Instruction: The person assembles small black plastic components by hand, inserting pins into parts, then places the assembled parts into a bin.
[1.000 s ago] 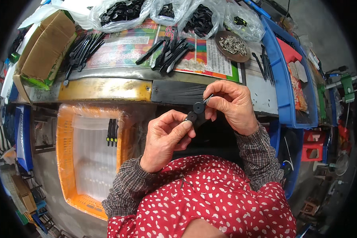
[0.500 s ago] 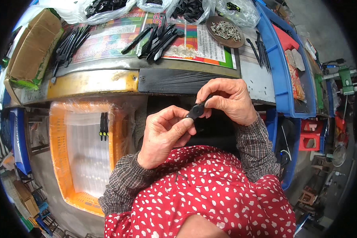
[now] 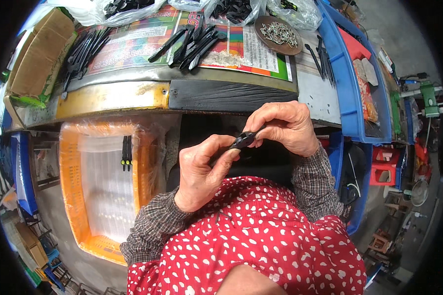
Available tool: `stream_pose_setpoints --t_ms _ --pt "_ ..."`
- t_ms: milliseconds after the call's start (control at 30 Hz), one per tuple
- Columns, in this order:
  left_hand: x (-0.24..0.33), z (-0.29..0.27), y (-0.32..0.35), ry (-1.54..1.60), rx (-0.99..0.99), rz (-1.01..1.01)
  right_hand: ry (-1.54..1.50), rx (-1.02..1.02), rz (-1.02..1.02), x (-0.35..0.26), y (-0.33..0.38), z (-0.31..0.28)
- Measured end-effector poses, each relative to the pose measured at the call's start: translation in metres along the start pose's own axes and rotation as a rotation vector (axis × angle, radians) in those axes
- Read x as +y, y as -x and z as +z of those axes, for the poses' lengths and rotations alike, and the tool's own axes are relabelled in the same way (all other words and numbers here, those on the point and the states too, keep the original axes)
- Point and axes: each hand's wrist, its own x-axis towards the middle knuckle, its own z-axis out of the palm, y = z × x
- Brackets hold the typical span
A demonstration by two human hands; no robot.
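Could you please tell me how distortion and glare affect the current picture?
Head view: the workbench's front edge bows and the corners go black; head view, too: the yellow strip shines, while the dark part in the fingers loses fine detail.

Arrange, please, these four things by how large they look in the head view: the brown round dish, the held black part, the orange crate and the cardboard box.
1. orange crate
2. cardboard box
3. brown round dish
4. held black part, partly hidden, so only its visible portion is ranked
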Motion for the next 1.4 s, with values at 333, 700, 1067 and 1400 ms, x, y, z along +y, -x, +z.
stream_pose_setpoints --t_ms 333,700,1067,1400 --pt "-0.006 0.004 0.001 -0.209 0.020 0.139 0.091 -0.029 -0.028 0.005 0.007 -0.002" --pt "-0.005 0.007 0.006 0.200 -0.063 -0.158 0.014 0.080 0.040 0.003 0.013 0.010" --pt "-0.009 0.010 0.008 0.636 -0.128 -0.485 0.015 0.152 0.199 0.019 0.026 0.019" --pt "-0.028 0.017 0.018 0.729 -0.165 -0.623 -0.061 0.191 0.342 0.042 0.043 0.022"
